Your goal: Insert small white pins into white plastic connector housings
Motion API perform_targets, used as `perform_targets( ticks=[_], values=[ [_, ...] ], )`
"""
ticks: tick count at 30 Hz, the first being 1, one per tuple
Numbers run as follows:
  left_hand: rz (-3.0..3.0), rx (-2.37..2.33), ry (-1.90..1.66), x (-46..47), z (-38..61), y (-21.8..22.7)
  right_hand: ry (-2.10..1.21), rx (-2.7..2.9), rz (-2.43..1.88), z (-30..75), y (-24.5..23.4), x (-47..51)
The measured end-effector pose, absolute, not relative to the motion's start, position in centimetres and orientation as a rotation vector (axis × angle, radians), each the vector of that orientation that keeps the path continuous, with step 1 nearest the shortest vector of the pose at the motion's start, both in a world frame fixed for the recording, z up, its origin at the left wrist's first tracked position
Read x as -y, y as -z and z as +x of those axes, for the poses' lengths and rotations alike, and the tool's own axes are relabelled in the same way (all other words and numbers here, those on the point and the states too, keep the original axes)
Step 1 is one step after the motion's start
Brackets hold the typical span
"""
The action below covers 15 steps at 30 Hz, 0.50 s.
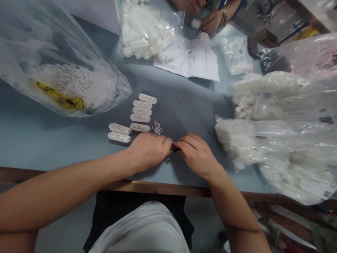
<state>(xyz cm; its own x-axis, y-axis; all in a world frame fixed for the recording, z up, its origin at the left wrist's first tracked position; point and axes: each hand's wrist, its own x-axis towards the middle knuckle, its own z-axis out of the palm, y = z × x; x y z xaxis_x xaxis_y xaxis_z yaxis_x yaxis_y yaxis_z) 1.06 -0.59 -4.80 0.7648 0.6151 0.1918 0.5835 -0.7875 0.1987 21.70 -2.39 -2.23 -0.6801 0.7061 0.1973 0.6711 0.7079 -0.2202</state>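
Observation:
My left hand (151,149) is closed near the table's front edge, and its palm hides whatever its fingers hold. Close beside it, my right hand (197,153) pinches a small dark tool (175,150), whose tip reaches the left fingertips; I cannot make out its exact kind. Just beyond my left hand lies a small pile of tiny white pieces (157,128). White plastic connector housings (140,127) with rows of holes lie flat to the left, several in a stepped column, and two more housings (119,137) sit farther left.
A large clear bag (105,84) of small white parts lies at left. Another bag of white parts (142,31) rests partly on printed sheets (202,61) at the back. Several filled bags (276,140) crowd the right side. A co-worker's hands (210,21) work across the table.

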Motion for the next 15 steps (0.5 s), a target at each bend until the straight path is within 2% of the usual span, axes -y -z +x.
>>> perform_targets(
  ticks=[9, 15],
  values=[
    [2.84, -0.966, -0.368, 0.65, 1.1, 4.86, -0.291, 2.668, -1.173, 21.37, 2.08, 2.27],
    [2.879, -1.018, -0.494, 0.64, 1.31, 4.94, -0.342, 2.552, -1.213, 22.0, 1.68, 2.08]
  ],
)
